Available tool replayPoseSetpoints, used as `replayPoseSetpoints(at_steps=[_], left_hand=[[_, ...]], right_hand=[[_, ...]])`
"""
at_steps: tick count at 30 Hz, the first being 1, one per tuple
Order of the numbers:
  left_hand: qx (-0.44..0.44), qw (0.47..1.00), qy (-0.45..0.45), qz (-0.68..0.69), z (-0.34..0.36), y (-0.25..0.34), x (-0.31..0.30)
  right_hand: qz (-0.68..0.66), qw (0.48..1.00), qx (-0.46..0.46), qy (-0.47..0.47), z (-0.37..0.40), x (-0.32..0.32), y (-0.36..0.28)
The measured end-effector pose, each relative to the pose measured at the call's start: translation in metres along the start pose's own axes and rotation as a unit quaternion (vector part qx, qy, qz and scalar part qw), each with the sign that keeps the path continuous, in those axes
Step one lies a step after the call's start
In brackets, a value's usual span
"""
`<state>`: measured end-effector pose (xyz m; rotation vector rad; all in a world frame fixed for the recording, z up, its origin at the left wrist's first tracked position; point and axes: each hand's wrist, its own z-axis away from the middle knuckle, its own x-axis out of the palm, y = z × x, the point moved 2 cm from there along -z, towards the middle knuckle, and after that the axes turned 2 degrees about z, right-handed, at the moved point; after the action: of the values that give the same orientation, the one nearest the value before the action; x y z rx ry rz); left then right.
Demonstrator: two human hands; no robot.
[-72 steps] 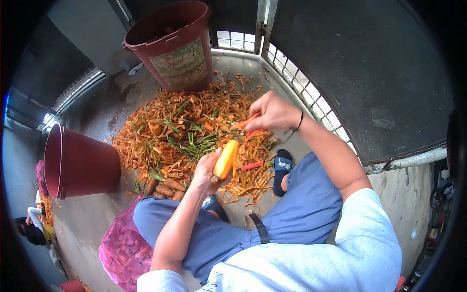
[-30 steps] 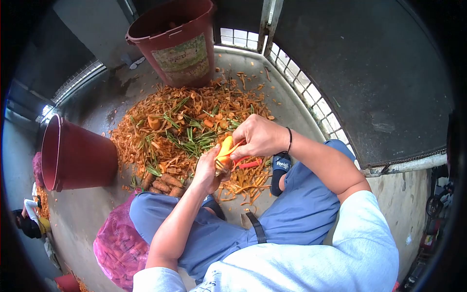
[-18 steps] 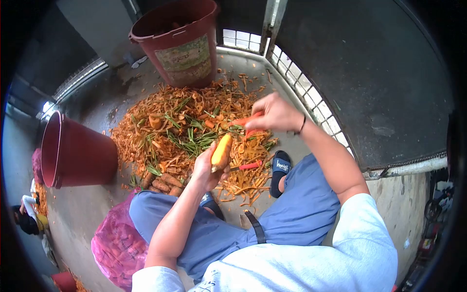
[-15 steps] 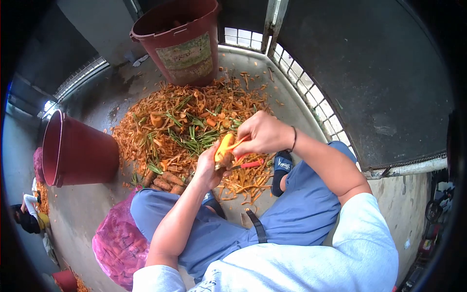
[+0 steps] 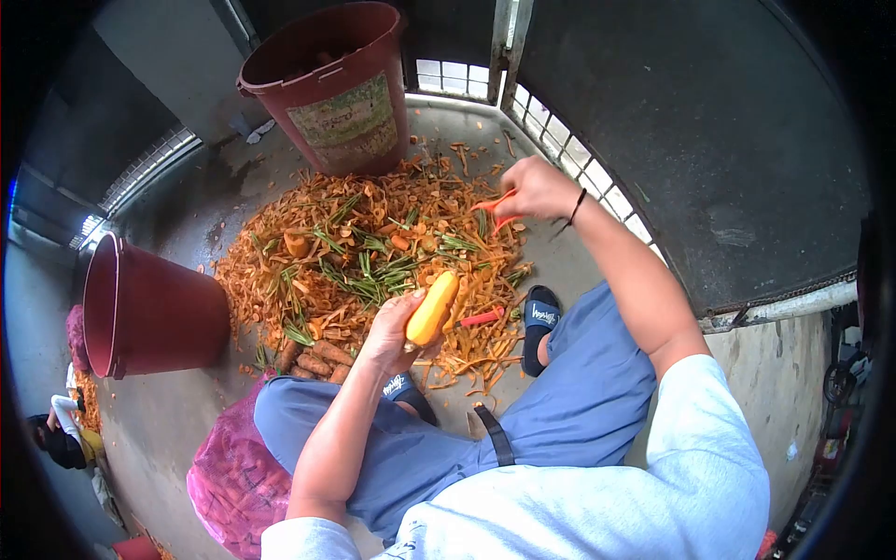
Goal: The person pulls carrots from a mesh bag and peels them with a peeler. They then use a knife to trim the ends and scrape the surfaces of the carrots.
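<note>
My left hand (image 5: pixel 392 329) is wrapped round a carrot (image 5: pixel 432 308), whose upward side is smooth, bright yellow-orange and peeled. Up and to the right, apart from the carrot, my right hand (image 5: pixel 539 189) is closed on an orange Y-shaped peeler (image 5: pixel 505 206). Below both hands spreads a heap of carrot peelings (image 5: pixel 280 247) mixed with green stem ends. Several unpeeled carrots (image 5: pixel 329 353) lie at its near edge by my left knee. A red-handled tool (image 5: pixel 482 317) rests on the peelings right of the carrot; its other end is hidden.
A tall red bucket (image 5: pixel 341 121) stands behind the heap, and another red bucket (image 5: pixel 163 303) is at the left. A pink mesh sack (image 5: pixel 238 471) of carrots sits beside my left leg. Dark panels and a grille (image 5: pixel 579 159) border the right. Another person (image 5: pixel 65 434) is at far left.
My right hand has moved up and right with the peeler, away from the carrot. My left hand still holds the carrot, now showing more of its peeled side.
</note>
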<state>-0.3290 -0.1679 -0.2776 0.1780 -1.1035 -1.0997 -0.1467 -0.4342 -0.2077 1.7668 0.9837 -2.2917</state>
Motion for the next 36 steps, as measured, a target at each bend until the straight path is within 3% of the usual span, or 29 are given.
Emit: replayPoseSetpoints(at_steps=[3, 7, 10, 13, 15, 17, 19, 21, 22, 25, 27, 29, 31, 33, 36], left_hand=[[-0.029, 0.998, -0.005, 0.057, -0.008, -0.007, -0.010], [-0.042, 0.990, 0.056, 0.119, -0.019, -0.014, -0.013], [-0.012, 0.984, 0.153, 0.093, -0.015, -0.011, 0.002], [-0.001, 0.993, 0.099, 0.070, -0.013, -0.014, -0.002], [0.007, 0.990, 0.124, 0.068, -0.012, -0.015, -0.001], [0.041, 0.992, 0.107, 0.045, -0.011, -0.014, -0.001], [0.034, 0.994, 0.090, 0.050, -0.006, -0.009, 0.003], [-0.008, 0.997, 0.069, 0.033, 0.001, -0.004, 0.006], [-0.014, 0.999, 0.014, 0.031, 0.005, -0.003, 0.003], [-0.001, 1.000, 0.007, 0.030, 0.005, 0.000, 0.008], [0.000, 0.999, -0.007, 0.054, -0.003, -0.004, -0.003], [0.004, 0.992, 0.069, 0.101, -0.010, -0.007, -0.004], [0.007, 0.992, 0.062, 0.107, -0.015, -0.013, -0.010], [0.026, 0.983, 0.128, 0.126, -0.016, -0.015, -0.001], [0.028, 0.988, 0.126, 0.086, -0.007, -0.011, 0.006]], right_hand=[[-0.026, 0.998, 0.052, 0.030, 0.006, -0.002, 0.002], [-0.192, 0.975, -0.106, -0.037, 0.034, 0.027, -0.085], [-0.174, 0.961, -0.215, -0.022, 0.043, 0.051, -0.114], [-0.204, 0.962, -0.177, -0.044, 0.042, 0.052, -0.115], [-0.201, 0.960, -0.191, -0.025, 0.040, 0.049, -0.111], [-0.206, 0.963, -0.162, -0.067, 0.036, 0.040, -0.107], [-0.168, 0.974, -0.148, -0.034, 0.027, 0.025, -0.091], [-0.166, 0.983, -0.057, -0.056, 0.010, 0.012, -0.052], [-0.006, 0.998, -0.059, 0.019, 0.000, 0.007, -0.029], [-0.041, 0.997, 0.045, 0.053, -0.007, -0.008, 0.007], [-0.151, 0.987, 0.006, 0.061, 0.002, -0.002, -0.010], [-0.233, 0.971, -0.056, 0.003, 0.021, 0.013, -0.057], [-0.199, 0.969, -0.144, -0.025, 0.040, 0.023, -0.103], [-0.194, 0.956, -0.221, -0.025, 0.045, 0.042, -0.118], [-0.254, 0.945, -0.206, -0.010, 0.041, 0.052, -0.113]])
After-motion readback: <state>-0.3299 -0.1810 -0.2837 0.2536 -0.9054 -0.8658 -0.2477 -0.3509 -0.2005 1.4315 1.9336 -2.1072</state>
